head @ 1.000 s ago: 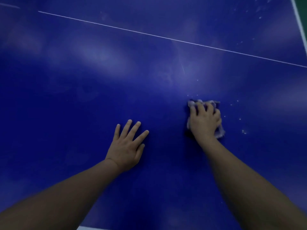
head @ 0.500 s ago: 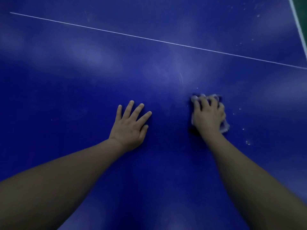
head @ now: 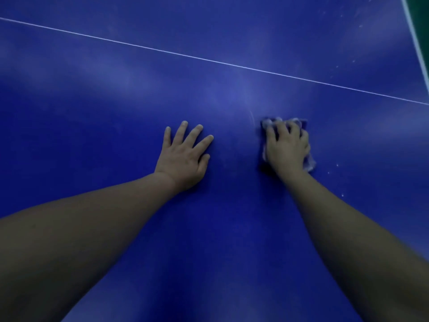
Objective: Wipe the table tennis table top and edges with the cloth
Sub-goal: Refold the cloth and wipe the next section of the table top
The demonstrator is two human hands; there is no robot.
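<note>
The table (head: 116, 135) is filling the view. The left hand (head: 183, 156) is lying flat on it, fingers spread, bracing. At its three o'clock, the right hand (head: 287, 147) is pressing curled fingers onto the cloth (head: 310, 162). Specks (head: 337, 165) at the cloth's four o'clock probably need firm, overlapping strokes.

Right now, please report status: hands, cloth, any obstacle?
Left hand flat on table top, fingers spread. Right hand grips bunched cloth against surface. White specks right of cloth. No obstacle in view.
</note>
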